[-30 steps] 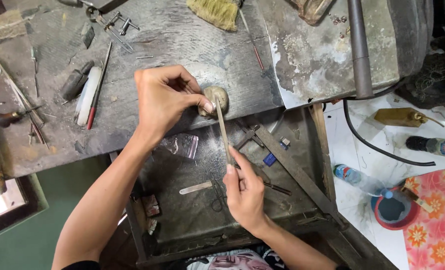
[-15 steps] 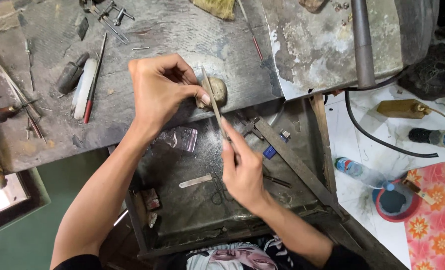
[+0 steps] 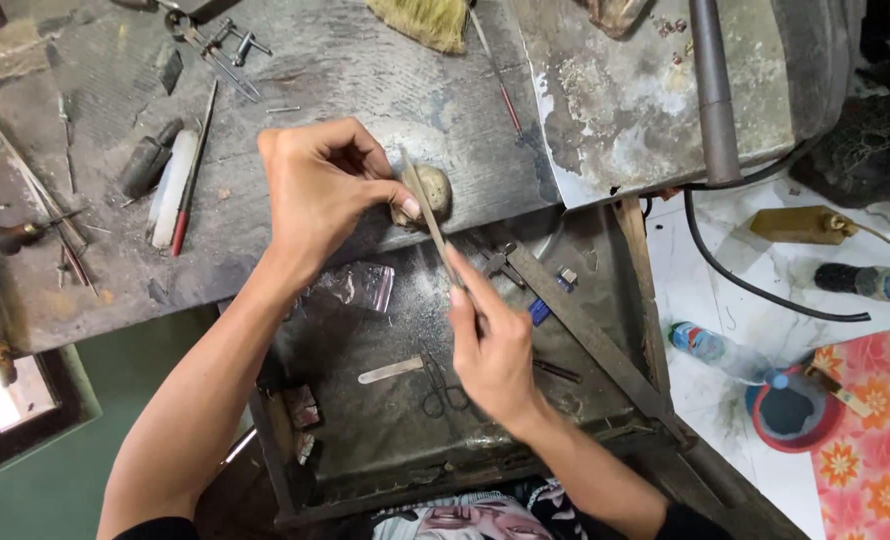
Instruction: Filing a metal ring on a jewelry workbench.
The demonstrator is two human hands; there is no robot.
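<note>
Here, in the head view, a small clear plastic bag (image 3: pixel 357 285) lay crumpled at the centre left of the frame, inside the open metal drawer (image 3: pixel 365 450), and a little blue packet (image 3: pixel 539 311) sat just right of centre beside a long metal bar (image 3: pixel 605 345). At the right edge a plastic bottle (image 3: pixel 715 348) with a blue label lay on the pale floor, near a red round tin (image 3: pixel 793 410).

The left hand (image 3: pixel 315 195), above centre, had its fingers curled and its thumb pressed against a small rounded pale lump (image 3: pixel 427 192) at the workbench (image 3: pixel 295 70) edge. The right hand (image 3: pixel 493 350), below centre, was closed around a thin flat file (image 3: pixel 430 215), pinching its lower end; the file slanted up to the lump and touched it.
</note>
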